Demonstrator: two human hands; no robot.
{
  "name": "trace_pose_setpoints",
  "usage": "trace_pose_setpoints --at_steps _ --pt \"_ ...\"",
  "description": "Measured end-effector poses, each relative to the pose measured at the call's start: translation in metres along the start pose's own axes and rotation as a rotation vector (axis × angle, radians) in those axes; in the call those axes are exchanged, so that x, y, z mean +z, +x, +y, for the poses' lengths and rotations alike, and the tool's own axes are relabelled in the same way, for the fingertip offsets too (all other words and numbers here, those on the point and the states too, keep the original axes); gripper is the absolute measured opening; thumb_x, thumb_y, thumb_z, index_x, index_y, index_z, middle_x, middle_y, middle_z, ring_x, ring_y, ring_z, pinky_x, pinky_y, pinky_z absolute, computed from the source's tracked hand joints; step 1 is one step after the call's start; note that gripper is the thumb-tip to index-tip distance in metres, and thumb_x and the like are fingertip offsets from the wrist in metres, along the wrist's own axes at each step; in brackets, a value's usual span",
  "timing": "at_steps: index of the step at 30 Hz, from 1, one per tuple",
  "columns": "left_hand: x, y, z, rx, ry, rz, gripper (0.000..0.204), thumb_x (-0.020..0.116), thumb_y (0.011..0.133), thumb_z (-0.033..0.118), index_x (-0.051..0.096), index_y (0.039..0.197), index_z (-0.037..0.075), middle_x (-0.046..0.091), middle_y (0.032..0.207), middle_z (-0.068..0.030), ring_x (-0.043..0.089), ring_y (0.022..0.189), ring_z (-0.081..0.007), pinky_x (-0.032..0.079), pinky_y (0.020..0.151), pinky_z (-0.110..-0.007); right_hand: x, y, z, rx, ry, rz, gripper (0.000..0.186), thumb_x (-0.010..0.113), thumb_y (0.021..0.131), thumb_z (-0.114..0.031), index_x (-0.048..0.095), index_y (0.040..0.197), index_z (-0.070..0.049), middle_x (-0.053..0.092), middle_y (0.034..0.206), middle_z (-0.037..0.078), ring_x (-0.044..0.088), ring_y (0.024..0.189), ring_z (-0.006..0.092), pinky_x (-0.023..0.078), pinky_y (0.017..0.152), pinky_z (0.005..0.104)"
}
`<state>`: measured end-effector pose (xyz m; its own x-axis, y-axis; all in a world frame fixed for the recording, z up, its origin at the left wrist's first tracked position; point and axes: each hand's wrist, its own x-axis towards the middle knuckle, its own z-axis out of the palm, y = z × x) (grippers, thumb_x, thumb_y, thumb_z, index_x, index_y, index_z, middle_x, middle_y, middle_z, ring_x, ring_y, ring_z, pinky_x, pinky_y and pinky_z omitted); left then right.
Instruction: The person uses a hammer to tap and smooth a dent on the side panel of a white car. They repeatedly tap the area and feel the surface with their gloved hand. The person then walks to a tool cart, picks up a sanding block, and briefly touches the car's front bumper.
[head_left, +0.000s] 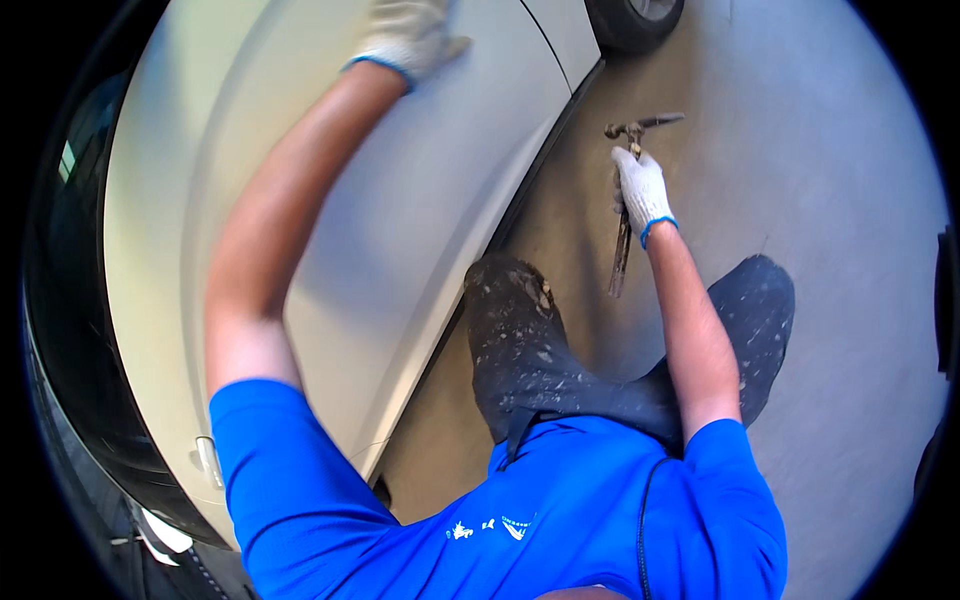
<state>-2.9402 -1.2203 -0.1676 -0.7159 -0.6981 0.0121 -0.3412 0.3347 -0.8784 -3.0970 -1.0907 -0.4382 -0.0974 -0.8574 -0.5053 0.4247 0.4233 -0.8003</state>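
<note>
My left hand [405,42], in a knitted off-white glove with a blue cuff, lies against the cream car door [430,190] near the top of the view. Its thumb points out to the right, and the upper edge cuts off the fingertips. Over the floor on the right, my right hand [645,188], in a similar glove, is closed round the handle of a hammer [621,258]. The worn metal head sticks out beyond the fist, with one blunt round end and one long narrow end. A gap separates the hammer from the car.
A dark sill [515,205] runs along the door's lower edge. A car wheel [640,22] stands at the top, and a door handle [208,462] is at lower left. My knees in stained dark trousers [520,330] are bent beside the car above the grey floor [810,190].
</note>
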Motion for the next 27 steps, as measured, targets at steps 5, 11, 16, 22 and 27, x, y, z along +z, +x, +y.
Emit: trace_pose_setpoints --at_steps 5,11,16,22,27 --pt "0.038 0.001 0.023 -0.019 -0.107 -0.035 0.089 0.067 0.083 0.048 0.033 0.151 0.000 0.030 0.160 -0.0126 0.026 0.148 -0.0270 0.021 0.123 -0.039 -0.001 0.001 -0.004 0.021 -0.011 0.033 0.028 0.060 0.095 -0.032 0.052 0.096 -0.004 0.047 0.059 0.001 0.048 0.043 0.0143 0.042 0.039 0.0321" --pt "0.008 -0.099 0.014 0.032 -0.218 -0.094 0.096 0.070 0.078 0.049 0.032 0.152 0.000 0.028 0.161 -0.0114 0.026 0.149 -0.0245 0.020 0.124 -0.037 -0.001 -0.004 -0.019 -0.002 0.078 0.080 0.020 0.059 0.094 -0.025 0.050 0.092 -0.007 0.043 0.062 0.000 0.044 0.043 0.0125 0.041 0.039 0.0306" --pt "-0.023 -0.160 0.008 0.069 -0.247 -0.167 0.099 0.071 0.076 0.049 0.031 0.152 0.001 0.027 0.162 -0.0104 0.025 0.149 -0.0234 0.020 0.124 -0.037 -0.006 0.002 -0.013 0.024 0.127 0.038 0.018 0.059 0.094 -0.024 0.050 0.091 -0.008 0.043 0.063 0.000 0.043 0.044 0.0119 0.039 0.038 0.0300" --pt "-0.029 -0.109 -0.024 0.010 -0.215 -0.090 0.100 0.072 0.076 0.047 0.027 0.154 0.003 0.026 0.162 -0.0090 0.025 0.150 -0.0230 0.020 0.124 -0.037 -0.004 0.001 -0.005 0.030 0.132 0.010 0.020 0.059 0.095 -0.025 0.049 0.090 -0.010 0.042 0.062 -0.001 0.042 0.044 0.0115 0.037 0.038 0.0295" --pt "-0.026 -0.032 -0.017 -0.104 -0.101 -0.060 0.100 0.072 0.076 0.046 0.027 0.154 0.003 0.026 0.162 -0.0088 0.025 0.150 -0.0228 0.021 0.124 -0.037 -0.005 0.003 -0.001 0.064 0.135 -0.028 0.021 0.058 0.095 -0.028 0.048 0.089 -0.011 0.042 0.062 -0.002 0.041 0.044 0.0113 0.036 0.039 0.0293"
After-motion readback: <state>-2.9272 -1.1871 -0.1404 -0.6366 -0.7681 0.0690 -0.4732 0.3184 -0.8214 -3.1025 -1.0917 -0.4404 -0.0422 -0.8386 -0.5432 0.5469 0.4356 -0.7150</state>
